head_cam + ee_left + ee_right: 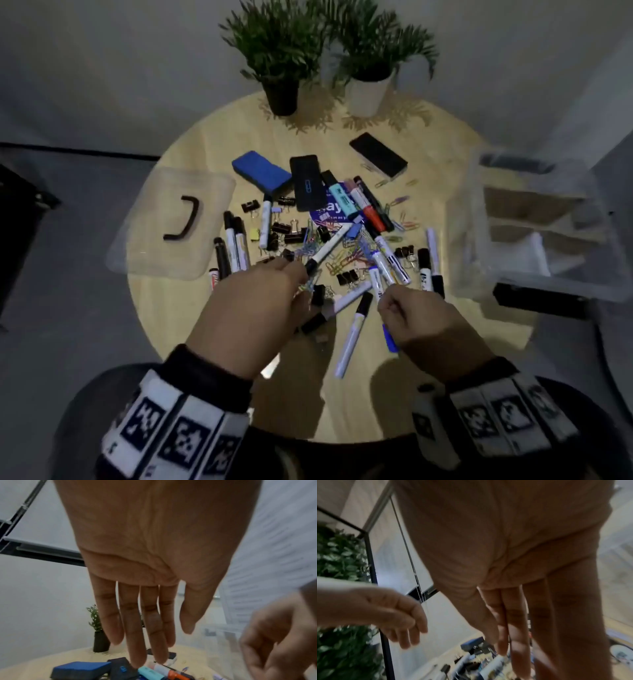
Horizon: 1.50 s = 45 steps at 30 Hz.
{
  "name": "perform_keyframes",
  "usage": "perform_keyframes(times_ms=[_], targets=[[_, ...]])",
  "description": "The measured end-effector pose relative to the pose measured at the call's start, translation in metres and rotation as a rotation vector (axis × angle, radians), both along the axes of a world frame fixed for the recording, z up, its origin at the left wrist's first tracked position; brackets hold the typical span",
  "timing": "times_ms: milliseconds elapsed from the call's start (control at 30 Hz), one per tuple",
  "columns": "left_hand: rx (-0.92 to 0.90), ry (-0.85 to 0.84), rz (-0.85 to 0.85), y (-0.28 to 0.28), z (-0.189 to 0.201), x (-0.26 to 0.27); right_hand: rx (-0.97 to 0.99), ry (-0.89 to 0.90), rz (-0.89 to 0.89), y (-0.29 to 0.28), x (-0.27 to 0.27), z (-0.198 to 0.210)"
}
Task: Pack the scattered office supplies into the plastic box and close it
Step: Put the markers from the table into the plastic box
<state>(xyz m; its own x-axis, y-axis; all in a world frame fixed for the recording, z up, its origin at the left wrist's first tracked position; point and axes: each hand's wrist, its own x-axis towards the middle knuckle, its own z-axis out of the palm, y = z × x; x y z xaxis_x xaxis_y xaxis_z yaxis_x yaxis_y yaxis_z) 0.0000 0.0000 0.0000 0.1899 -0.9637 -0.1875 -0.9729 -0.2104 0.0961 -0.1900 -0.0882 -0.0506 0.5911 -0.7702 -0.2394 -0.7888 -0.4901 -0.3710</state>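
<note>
Markers, black binder clips (346,277) and coloured paper clips (342,260) lie heaped on a round wooden table (212,137). A clear plastic box (479,240) stands open at the right edge. Its clear lid (164,253) with a dark handle (186,219) lies on the left. My left hand (301,281) hovers over the near side of the heap, and the left wrist view shows its fingers (135,649) straight and empty. My right hand (390,294) reaches down with straight fingers (518,642) onto a blue-capped white marker (390,337).
A blue eraser (262,169) and two black erasers (306,183) (378,154) lie beyond the heap. Two potted plants (281,89) (368,92) stand at the table's far edge. A white marker (352,335) lies between my hands, near the front.
</note>
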Motion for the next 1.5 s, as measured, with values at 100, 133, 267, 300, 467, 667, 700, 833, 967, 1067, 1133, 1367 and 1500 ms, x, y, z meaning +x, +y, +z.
perform_keyframes(times_ms=[100,133,267,300,467,667,700,833,967,1067,1133,1367,1500], targets=[[0.017,-0.013,-0.039,-0.002,-0.019,-0.018,0.017,0.126,-0.116,0.002,0.006,-0.013],[0.046,-0.030,-0.065,-0.006,-0.026,-0.024,0.009,0.154,-0.131,0.000,0.011,-0.015],[0.216,-0.087,-0.072,-0.027,-0.054,-0.038,-0.003,0.286,-0.177,-0.007,0.023,-0.029],[0.220,-0.092,-0.069,-0.028,-0.058,-0.042,0.010,0.331,-0.162,-0.007,0.024,-0.034],[0.246,-0.115,-0.081,-0.026,-0.071,-0.054,-0.025,0.413,-0.165,0.001,0.024,-0.051],[0.256,-0.044,-0.034,-0.019,-0.084,-0.051,0.073,0.251,-0.226,0.003,0.007,-0.037],[0.257,-0.011,-0.020,-0.019,-0.084,-0.050,0.091,0.217,-0.247,-0.003,0.006,-0.031],[0.209,0.168,0.091,-0.035,-0.075,-0.038,0.097,0.032,-0.308,-0.025,0.012,0.005],[0.050,0.267,0.148,-0.063,-0.055,-0.023,-0.004,0.065,-0.265,-0.045,0.024,0.005],[-0.067,0.299,0.198,-0.081,-0.045,-0.012,-0.076,0.213,-0.145,-0.054,0.033,-0.013],[-0.116,0.298,0.234,-0.091,-0.050,-0.005,-0.091,0.232,-0.120,-0.056,0.035,-0.025],[0.027,0.280,0.255,-0.110,-0.095,0.009,0.022,0.341,-0.041,-0.049,0.028,-0.054],[0.099,0.194,0.240,-0.113,-0.108,0.008,0.069,0.206,-0.311,-0.046,0.029,-0.050]])
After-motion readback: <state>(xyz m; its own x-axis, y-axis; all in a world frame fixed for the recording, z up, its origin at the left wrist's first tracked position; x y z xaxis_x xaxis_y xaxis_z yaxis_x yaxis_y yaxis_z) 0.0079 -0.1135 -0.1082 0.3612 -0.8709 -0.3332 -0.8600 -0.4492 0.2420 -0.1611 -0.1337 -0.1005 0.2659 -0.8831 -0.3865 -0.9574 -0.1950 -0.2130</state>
